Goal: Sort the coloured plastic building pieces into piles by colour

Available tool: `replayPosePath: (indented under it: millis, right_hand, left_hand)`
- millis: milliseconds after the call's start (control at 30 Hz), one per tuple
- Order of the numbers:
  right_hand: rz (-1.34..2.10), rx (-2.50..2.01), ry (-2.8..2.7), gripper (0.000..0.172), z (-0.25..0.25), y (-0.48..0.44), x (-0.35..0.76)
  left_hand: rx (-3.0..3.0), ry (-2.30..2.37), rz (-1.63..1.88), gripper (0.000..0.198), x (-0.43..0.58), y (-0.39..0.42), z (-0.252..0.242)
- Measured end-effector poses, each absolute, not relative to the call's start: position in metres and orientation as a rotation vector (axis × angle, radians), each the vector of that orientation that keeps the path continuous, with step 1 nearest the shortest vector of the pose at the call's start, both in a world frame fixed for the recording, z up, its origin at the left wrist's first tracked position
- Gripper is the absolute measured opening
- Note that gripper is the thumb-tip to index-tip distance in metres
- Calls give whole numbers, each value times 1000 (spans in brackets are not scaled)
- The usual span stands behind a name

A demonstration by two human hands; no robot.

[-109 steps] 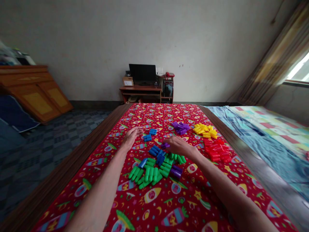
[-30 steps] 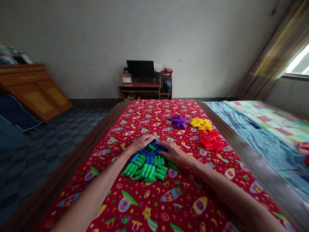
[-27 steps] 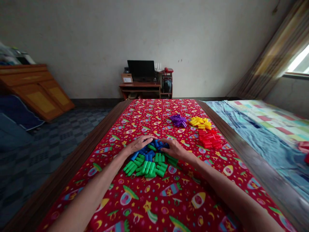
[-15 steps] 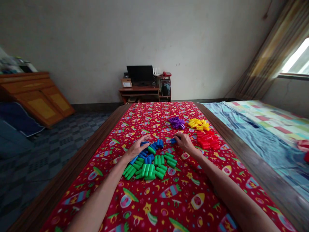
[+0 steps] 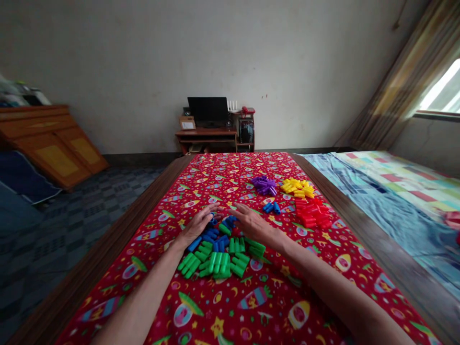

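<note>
A mixed pile lies on the red patterned cloth in front of me: blue tube-shaped plastic blocks (image 5: 220, 243) at its far side, green ones (image 5: 219, 263) at its near side. My left hand (image 5: 197, 226) is at the pile's left edge, thumb and fingers around a blue block (image 5: 213, 220) whose round end shows. From the right, my right hand (image 5: 250, 223) reaches over the pile, fingers stretched out beside more blue blocks (image 5: 231, 220); nothing shows in its grasp. A few blue blocks (image 5: 272, 207) lie apart, further right.
Purple blocks (image 5: 264, 185), yellow blocks (image 5: 297, 188) and red blocks (image 5: 313, 213) form separate heaps at the right. The cloth (image 5: 266, 311) covers a long dark wooden table (image 5: 354, 218). A bed (image 5: 381, 191) adjoins its right side; a computer desk (image 5: 206, 135) stands beyond.
My right hand has let go of blue blocks near the purple heap and moved left to the pile, its fingers now stretched out. My left hand has stayed nearly in place.
</note>
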State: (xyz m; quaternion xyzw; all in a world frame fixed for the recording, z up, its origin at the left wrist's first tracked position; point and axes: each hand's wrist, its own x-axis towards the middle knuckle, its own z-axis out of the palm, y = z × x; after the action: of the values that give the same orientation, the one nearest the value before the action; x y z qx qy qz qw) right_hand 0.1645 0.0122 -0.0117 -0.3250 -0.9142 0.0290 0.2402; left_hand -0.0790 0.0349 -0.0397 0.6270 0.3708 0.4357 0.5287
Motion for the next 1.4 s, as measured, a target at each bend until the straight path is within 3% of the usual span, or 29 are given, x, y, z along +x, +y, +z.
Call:
replayPosePath:
  millis: [167,300,667,933,1067,1267,1400]
  right_hand:
    - [289,-890,-2638,37,-13,23,158]
    - [367,-942,-2470,28,-6,25,177]
    - [47,-1616,-2404,20,17,36,233]
    - [-127,-1841,-2345,26,36,25,229]
    - [-174,-1740,-2370,25,43,19,212]
    - [13,-1133,-2591,22,21,9,151]
    - [116,-949,-2723,32,4,17,115]
  left_hand:
    - [1478,845,1108,64,-78,33,-42]
    - [1553,866,1153,54,-78,30,-37]
    - [1407,1082,1340,41,-78,34,-41]
    - [1378,1088,1306,35,-79,37,-42]
    - [1362,1104,1304,36,-78,35,-39]
    - [1348,1110,1265,42,-79,35,-36]
    - [1354,1105,1267,40,-79,37,-37]
